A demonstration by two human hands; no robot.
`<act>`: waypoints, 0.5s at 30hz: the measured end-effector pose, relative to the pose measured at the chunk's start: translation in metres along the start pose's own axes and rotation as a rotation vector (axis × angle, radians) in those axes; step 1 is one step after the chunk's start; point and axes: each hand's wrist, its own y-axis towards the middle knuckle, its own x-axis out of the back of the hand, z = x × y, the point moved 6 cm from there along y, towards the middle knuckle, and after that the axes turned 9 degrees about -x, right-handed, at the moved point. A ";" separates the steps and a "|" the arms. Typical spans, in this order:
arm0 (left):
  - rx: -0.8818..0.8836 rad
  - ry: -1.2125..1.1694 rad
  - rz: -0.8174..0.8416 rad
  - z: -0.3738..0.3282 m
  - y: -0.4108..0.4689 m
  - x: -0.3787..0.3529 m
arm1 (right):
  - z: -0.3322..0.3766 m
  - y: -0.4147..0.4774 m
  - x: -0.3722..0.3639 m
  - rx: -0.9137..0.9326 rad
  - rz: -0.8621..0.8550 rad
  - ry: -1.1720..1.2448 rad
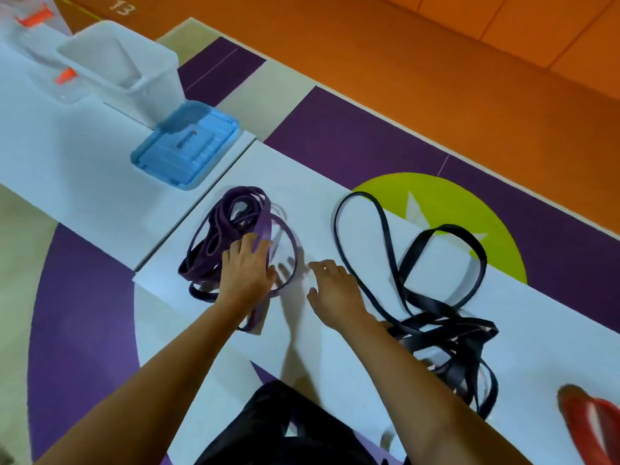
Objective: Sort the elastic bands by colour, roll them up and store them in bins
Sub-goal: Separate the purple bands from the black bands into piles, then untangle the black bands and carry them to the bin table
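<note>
A pile of purple elastic bands point(214, 236) lies on the white table point(335, 357), left of centre. My left hand point(246, 270) rests flat on the pile's right side, fingers spread over the bands. A tangle of black elastic bands point(432, 317) sprawls to the right, with one long loop reaching toward the far edge. My right hand point(335, 293) hovers between the two piles, fingers apart, with nothing in it. A red band point(590, 427) shows at the lower right corner. A clear plastic bin point(147, 78) stands at the far left.
A blue bin lid point(186, 147) lies in front of the clear bin on a second white table point(67, 169). More clear containers with orange marks point(37, 21) sit at the top left. The floor around is orange, purple and green.
</note>
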 end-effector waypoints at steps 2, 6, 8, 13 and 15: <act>-0.075 0.002 0.002 -0.027 -0.004 -0.007 | -0.017 -0.012 0.003 -0.036 -0.059 -0.011; -0.209 0.000 0.044 -0.080 -0.013 -0.031 | -0.062 -0.042 0.005 -0.134 -0.133 -0.028; -0.275 -0.012 0.072 -0.106 -0.017 -0.044 | -0.090 -0.060 0.003 -0.208 -0.146 -0.021; -0.435 -0.037 0.156 -0.168 -0.031 -0.077 | -0.157 -0.111 -0.010 -0.406 -0.177 0.037; -0.498 -0.070 0.198 -0.191 -0.038 -0.091 | -0.181 -0.132 -0.020 -0.485 -0.182 0.054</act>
